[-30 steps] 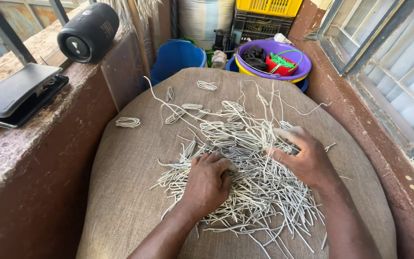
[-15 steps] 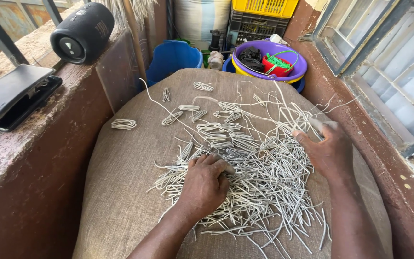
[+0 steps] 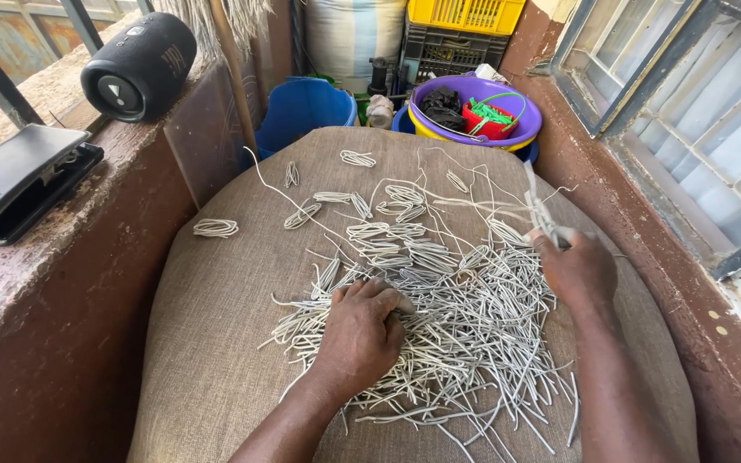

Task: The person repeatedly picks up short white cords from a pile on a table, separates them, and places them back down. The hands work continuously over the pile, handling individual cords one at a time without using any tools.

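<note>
On the burlap sack [image 3: 216, 360], the right hand [image 3: 578, 270] has lifted, fingers pinching pale strands [image 3: 535, 206]; left hand [image 3: 360, 330] stays curled on the pile [image 3: 465, 343].

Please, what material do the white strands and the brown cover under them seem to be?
Strands: probably thin plastic or coated cord, pale and smooth; they hold bends and loops. Cover: likely burlap, coarse matte brown with a visible weave.

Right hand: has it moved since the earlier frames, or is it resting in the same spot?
Yes. The right hand has lifted off the pile of pale cords and swung out toward the window wall, pulling a few cords up.
</note>
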